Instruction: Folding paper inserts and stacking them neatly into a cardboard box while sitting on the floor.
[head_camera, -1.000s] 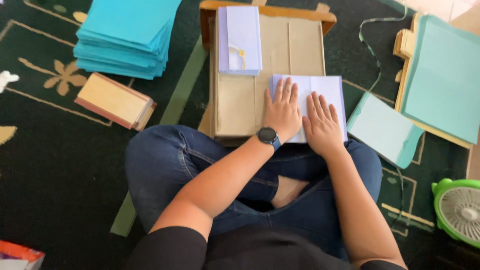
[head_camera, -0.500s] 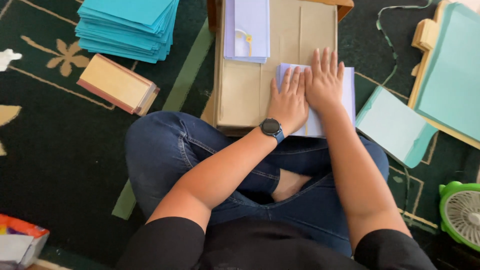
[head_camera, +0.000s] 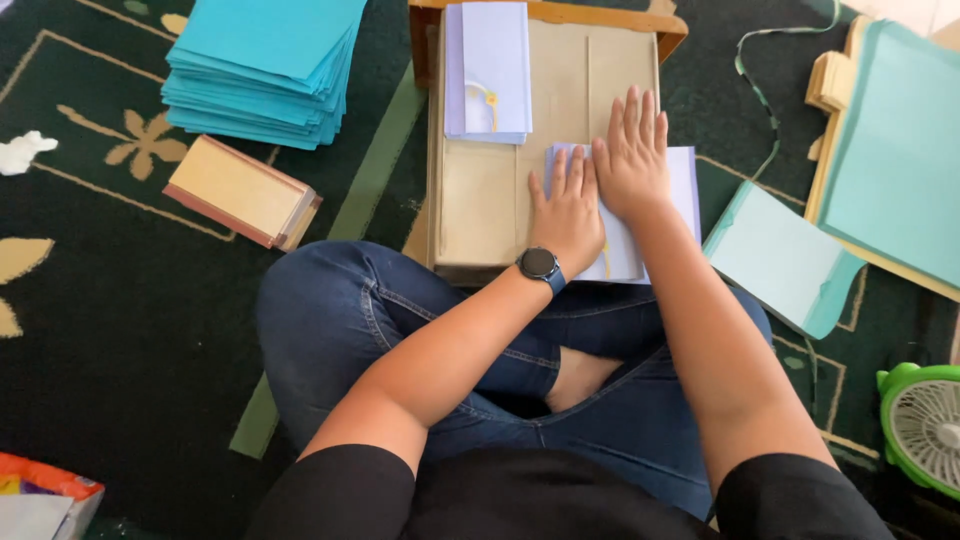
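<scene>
My left hand (head_camera: 566, 208), with a black watch on its wrist, lies flat on a folded lavender paper (head_camera: 682, 190). My right hand (head_camera: 632, 155) presses flat on the same paper, a little farther up, its fingers spread. The paper rests on a brown cardboard-covered board (head_camera: 480, 200) in front of my crossed legs. A stack of finished lavender folded papers (head_camera: 488, 70) with a yellow mark lies at the board's far end. Neither hand grips anything.
A tall stack of turquoise paper (head_camera: 265, 65) sits at far left, a tan book-like block (head_camera: 240, 190) beside it. Pale teal sheets (head_camera: 785, 258) and a teal pile on a wooden tray (head_camera: 895, 150) lie to the right. A green fan (head_camera: 925, 425) stands at the right edge.
My right hand has slid up the lavender paper away from me, past my left hand. The camera view has shifted slightly.
</scene>
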